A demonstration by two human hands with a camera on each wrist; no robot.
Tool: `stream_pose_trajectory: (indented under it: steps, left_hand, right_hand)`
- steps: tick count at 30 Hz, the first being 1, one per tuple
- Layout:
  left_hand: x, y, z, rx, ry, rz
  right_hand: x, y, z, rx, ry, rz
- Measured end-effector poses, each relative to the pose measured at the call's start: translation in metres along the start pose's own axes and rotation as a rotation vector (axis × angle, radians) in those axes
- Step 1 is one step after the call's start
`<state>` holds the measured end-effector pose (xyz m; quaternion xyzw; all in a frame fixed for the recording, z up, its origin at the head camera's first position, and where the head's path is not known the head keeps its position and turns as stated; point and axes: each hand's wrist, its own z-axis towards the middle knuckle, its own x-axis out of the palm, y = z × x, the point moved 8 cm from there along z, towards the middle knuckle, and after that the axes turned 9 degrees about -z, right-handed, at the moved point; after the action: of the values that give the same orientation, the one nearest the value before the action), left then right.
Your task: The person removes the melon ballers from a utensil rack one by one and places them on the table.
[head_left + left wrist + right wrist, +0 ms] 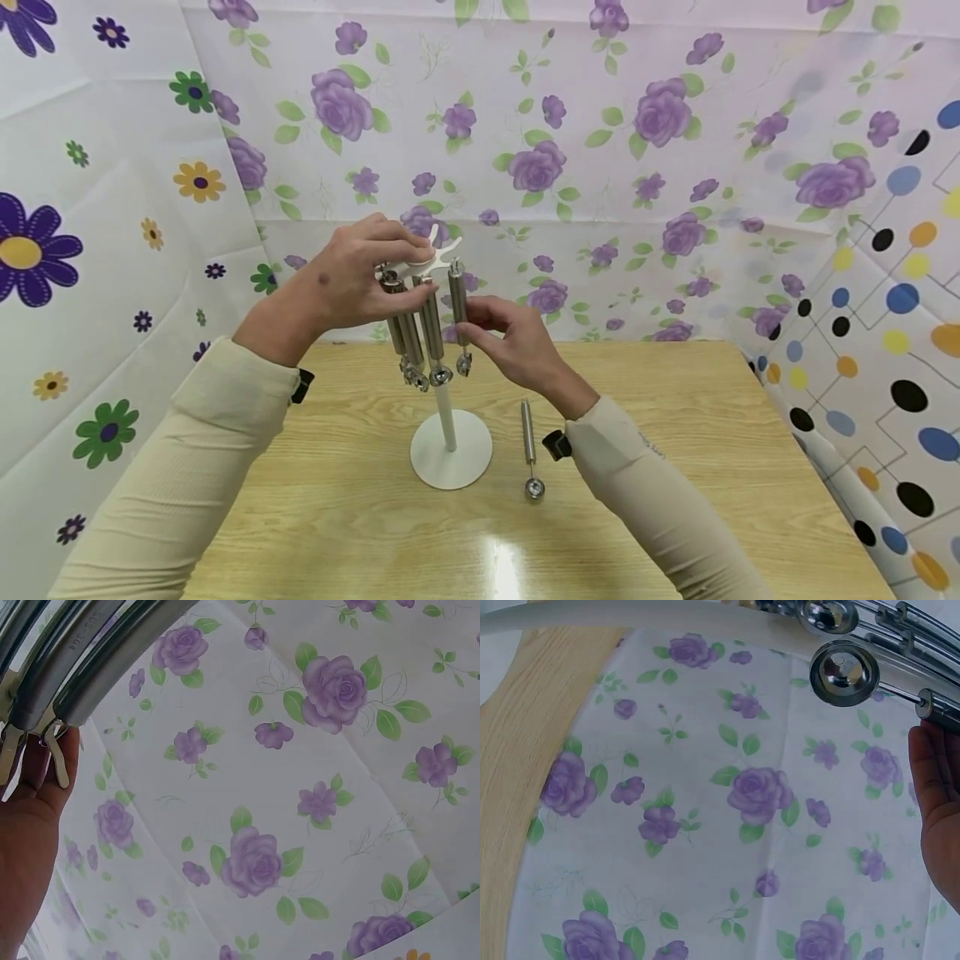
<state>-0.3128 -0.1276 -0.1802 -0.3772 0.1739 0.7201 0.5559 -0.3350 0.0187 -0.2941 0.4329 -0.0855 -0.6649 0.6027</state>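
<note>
On the white stand (433,469) hung several scoops (430,321); loose scoop (528,433) lay unhung on counter (675,400). Left grip (363,271) held stand; right grip (517,337) pinched another scoop (457,293) alongside.

Your left hand (367,267) holds the hooked top of a white stand (452,473), which rises upright, its round base flat on the table (637,508) near the far edge. Steel scoops (431,325) hang bowl-down beneath its arms, close together. Your right hand (513,337) pinches the rightmost scoop (458,292) low on its handle, its top at a hook. A loose scoop (528,433) lies right of the base, handle toward the far edge, bowl toward you.
</note>
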Motion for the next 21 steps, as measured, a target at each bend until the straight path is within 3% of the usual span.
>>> stream_pose_trajectory:
  steps: [8, 21]
  left_hand:
    - [0.0, -0.002, 0.002, 0.027, 0.008, 0.03]
    - [0.0, -0.001, 0.003, -0.034, 0.035, 0.045]
  right_hand:
    - [-0.015, -0.001, -0.002, 0.018, -0.032, -0.034]
    - [-0.032, -0.016, -0.013, 0.093, -0.039, -0.095]
